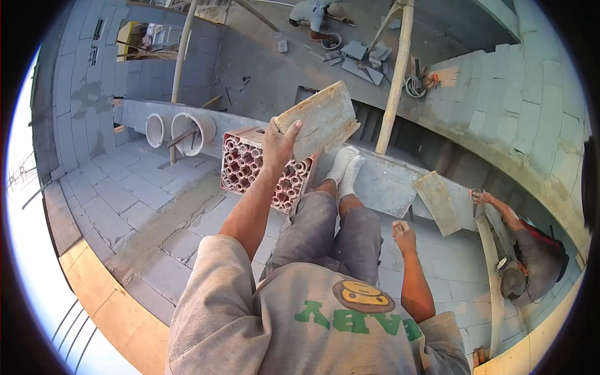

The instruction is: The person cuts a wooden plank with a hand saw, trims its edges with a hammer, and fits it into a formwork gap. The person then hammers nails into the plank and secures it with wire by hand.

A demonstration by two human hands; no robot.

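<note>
My left hand (pixel 281 142) is raised in front of me, its fingers and thumb closed on the near edge of a rectangular wooden board (pixel 322 119). The board is stained with grey and rusty patches and is held tilted above a red plastic crate (pixel 240 164). My right hand (pixel 404 236) hangs lower, at the right of my knees, with its fingers curled in. What it holds, if anything, cannot be made out. A second stained board (pixel 439 203) leans beyond that hand, beside a grey, mortar-smeared plank (pixel 384 190) at my white-socked feet (pixel 347 167).
Two white buckets (pixel 194 134) lie at the left by a wooden post (pixel 183 59). Another post (pixel 395 81) rises ahead. One person (pixel 540 256) crouches at the right, gripping the plank's end; another (pixel 312 14) bends over a bucket (pixel 331 41) below. Block walls (pixel 500 94) surround us.
</note>
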